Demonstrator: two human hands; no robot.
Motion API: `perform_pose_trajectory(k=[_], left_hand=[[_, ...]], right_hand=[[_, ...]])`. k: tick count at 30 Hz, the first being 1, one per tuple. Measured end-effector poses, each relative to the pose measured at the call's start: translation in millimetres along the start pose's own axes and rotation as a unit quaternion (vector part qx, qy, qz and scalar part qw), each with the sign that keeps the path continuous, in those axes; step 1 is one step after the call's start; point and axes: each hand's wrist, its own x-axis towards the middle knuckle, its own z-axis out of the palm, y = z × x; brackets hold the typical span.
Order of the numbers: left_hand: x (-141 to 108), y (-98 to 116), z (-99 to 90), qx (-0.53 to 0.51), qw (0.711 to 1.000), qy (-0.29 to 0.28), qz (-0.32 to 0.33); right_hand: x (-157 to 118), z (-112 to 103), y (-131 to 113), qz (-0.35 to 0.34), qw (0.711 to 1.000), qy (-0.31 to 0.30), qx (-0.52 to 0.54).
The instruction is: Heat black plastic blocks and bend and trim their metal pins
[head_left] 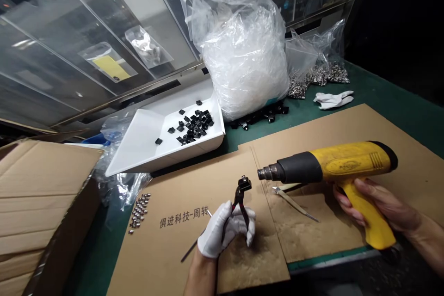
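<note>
My left hand [225, 231], in a white glove, is closed round the handles of small pliers [239, 198]. The plier jaws grip a black part [244, 183] with a small metal piece on top. My bare right hand [378, 203] is wrapped round the handle of a yellow heat gun [350, 162]. The gun's metal nozzle [270, 172] points left, a short gap to the right of the black part. Behind my left hand a thin metal rod [192, 246] lies on the cardboard sheet [180, 194].
A white tray [138, 148] holds many black parts. Small metal pieces [139, 212] lie in rows at left. Another hand tool [294, 203] rests beneath the nozzle. Farther back are a large plastic bag [246, 55], bagged metal parts [319, 75] and a white glove [333, 100]. A carton [45, 203] stands left.
</note>
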Motion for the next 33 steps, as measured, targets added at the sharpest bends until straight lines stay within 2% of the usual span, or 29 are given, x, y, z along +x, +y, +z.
perform_pose_trajectory(k=[16, 33], left_hand=[[1, 4, 5.1, 0.013, 1.0, 0.009, -0.01], [0, 6, 6.1, 0.023, 1.0, -0.002, -0.015]], right_hand=[[1, -13, 3, -0.004, 0.999, 0.0, -0.045], [-4, -7, 0, -0.001, 1.0, -0.012, 0.018]])
